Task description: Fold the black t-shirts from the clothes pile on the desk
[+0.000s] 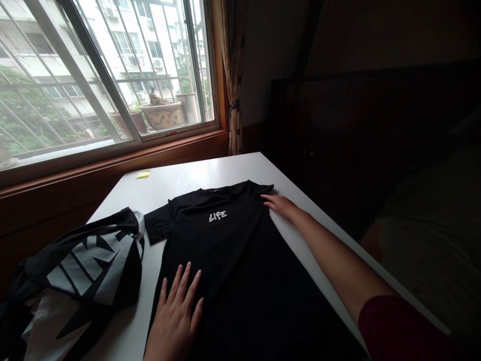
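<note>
The black T-shirt [233,250] lies flat, print up, nothing folded yet; left hand [176,316] open-palmed on its body, right hand [280,204] open at the shoulder.

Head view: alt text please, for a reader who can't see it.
A black T-shirt printed LIFE lies flat on a white table, the left hand pressed flat on its lower part and the right hand touching a sleeve. A black-and-white garment lies heaped beside it.
</note>
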`<action>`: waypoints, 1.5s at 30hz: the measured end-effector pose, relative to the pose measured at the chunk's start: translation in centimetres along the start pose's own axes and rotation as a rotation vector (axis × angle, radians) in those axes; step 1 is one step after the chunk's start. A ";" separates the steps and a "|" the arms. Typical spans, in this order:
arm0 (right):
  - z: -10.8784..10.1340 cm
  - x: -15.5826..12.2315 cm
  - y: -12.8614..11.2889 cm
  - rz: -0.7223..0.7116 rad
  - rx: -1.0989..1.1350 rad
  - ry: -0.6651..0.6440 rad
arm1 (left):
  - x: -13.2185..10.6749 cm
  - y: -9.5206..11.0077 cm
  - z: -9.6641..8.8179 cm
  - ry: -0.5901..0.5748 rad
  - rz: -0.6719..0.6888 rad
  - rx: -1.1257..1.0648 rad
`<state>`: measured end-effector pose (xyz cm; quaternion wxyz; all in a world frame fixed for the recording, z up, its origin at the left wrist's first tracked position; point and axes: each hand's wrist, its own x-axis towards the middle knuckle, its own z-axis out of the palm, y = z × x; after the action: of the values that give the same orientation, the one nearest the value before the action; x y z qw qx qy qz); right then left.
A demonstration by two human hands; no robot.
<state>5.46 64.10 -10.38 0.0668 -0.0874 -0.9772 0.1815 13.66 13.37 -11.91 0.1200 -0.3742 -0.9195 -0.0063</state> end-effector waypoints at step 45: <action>-0.8 0.4 3.8 -0.016 0.359 -0.073 | 15.6 20.1 -0.9 -0.110 0.940 -0.534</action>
<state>5.78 67.95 -11.05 0.0474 -0.0599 -0.9315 0.3557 16.90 38.45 -9.07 -0.0374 -0.7623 -0.6245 -0.1658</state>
